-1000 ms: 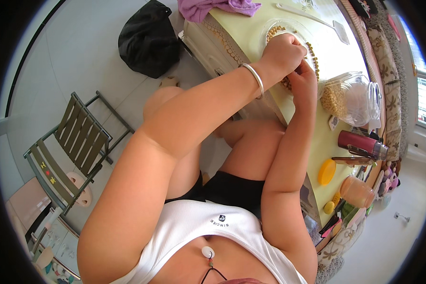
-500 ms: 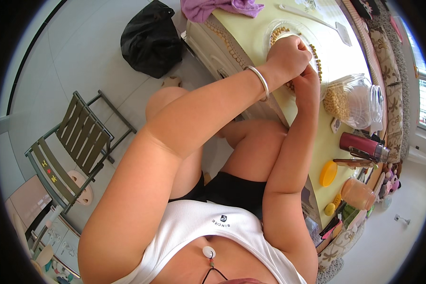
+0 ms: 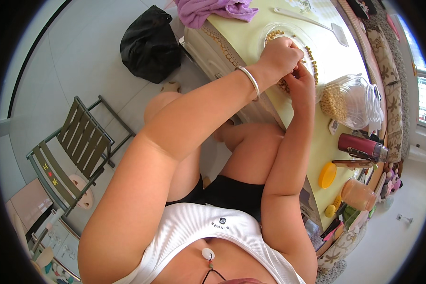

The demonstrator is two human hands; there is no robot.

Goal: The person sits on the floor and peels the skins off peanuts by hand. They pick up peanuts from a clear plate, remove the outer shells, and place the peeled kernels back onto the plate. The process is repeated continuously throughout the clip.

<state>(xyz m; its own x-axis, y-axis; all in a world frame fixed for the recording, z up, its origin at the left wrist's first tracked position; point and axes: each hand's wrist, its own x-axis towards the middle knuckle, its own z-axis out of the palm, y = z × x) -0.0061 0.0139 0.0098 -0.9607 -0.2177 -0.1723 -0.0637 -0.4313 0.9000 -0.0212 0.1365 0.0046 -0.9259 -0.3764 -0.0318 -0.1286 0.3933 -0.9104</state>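
Fingers (image 3: pixel 296 54) (curled, grip hidden) meet over dish (image 3: pixel 308 35).

Home interior, exact room unclear. Signs: large pale tiles on the floor (image 3: pixel 90 57) upper left; folding slatted chair (image 3: pixel 85 137) at left; pale yellow worktop (image 3: pixel 324 151) right of centre with household clutter, e.g. purple towel (image 3: pixel 213 10) at top, clear storage jar (image 3: pixel 350 102), maroon flask (image 3: pixel 359 145). Far right: floral-patterned fabric (image 3: pixel 392 85), plush toys (image 3: pixel 393 181), bright window (image 3: pixel 424 94).
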